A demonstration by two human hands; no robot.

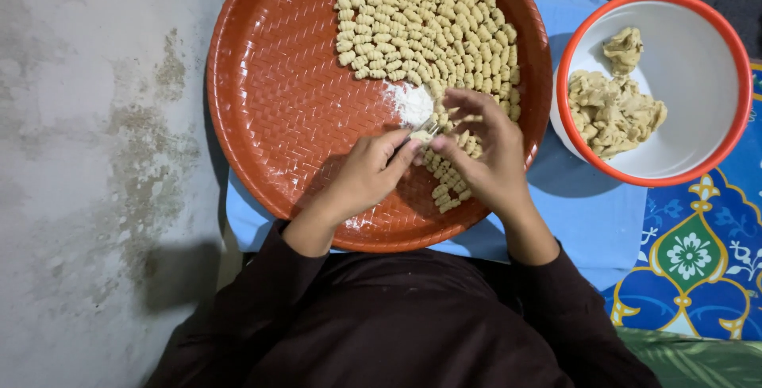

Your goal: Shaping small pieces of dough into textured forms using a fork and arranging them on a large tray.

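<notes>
Dough piece (421, 137) sits pinched on a small fork (429, 127) over the red tray (278, 102), between the left hand (367, 173) and right hand (484, 154), whose fingers close together on it. Beside it lies a flour heap (414, 104), with rows of ridged shaped pieces (429, 23) above. A white bowl (698, 70) holding raw dough (609, 110) stands right of the tray on a blue cloth (587, 213).

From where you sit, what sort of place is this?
Probably a home floor used for food preparation: a bare concrete floor, a patterned blue mat, and a round red tray of small shaped dough pieces.
</notes>
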